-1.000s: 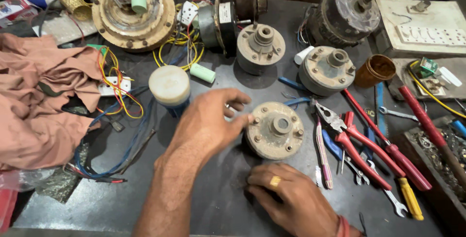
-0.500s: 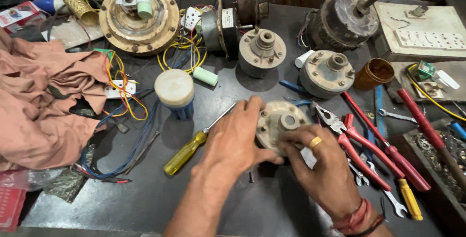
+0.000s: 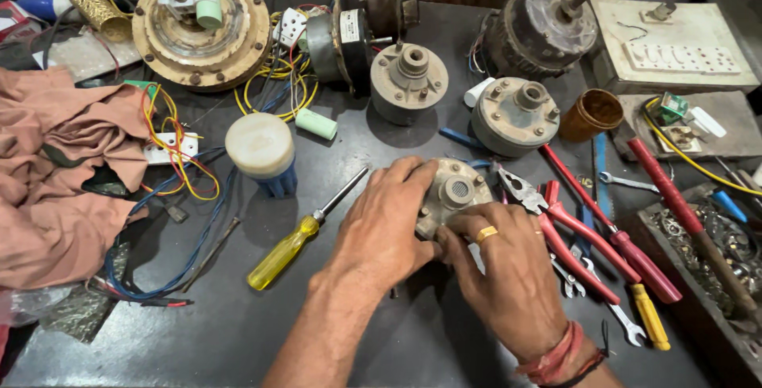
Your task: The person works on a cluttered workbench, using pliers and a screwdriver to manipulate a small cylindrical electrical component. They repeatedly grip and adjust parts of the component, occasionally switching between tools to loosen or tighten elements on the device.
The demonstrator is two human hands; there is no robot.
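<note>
A round grey metal motor housing (image 3: 456, 189) with a central hub is tilted up off the dark workbench (image 3: 198, 332). My left hand (image 3: 381, 225) grips its left side, fingers curled over the rim. My right hand (image 3: 508, 265), with a gold ring, holds its lower right edge. A yellow-handled screwdriver (image 3: 295, 237) lies just left of my left hand, tip pointing toward the housing.
Two similar grey housings (image 3: 409, 82) (image 3: 514, 114) and a large rusty motor disc (image 3: 200, 27) sit farther back. Red-handled pliers (image 3: 567, 225), spanners and screwdrivers lie at right. A pink cloth (image 3: 55, 173), tangled wires (image 3: 178, 166) and a white-capped blue container (image 3: 262, 154) are at left.
Both hands closed on the housing and tipped it up from lying flat. My left hand moved off the screwdriver, which is now uncovered on the bench.
</note>
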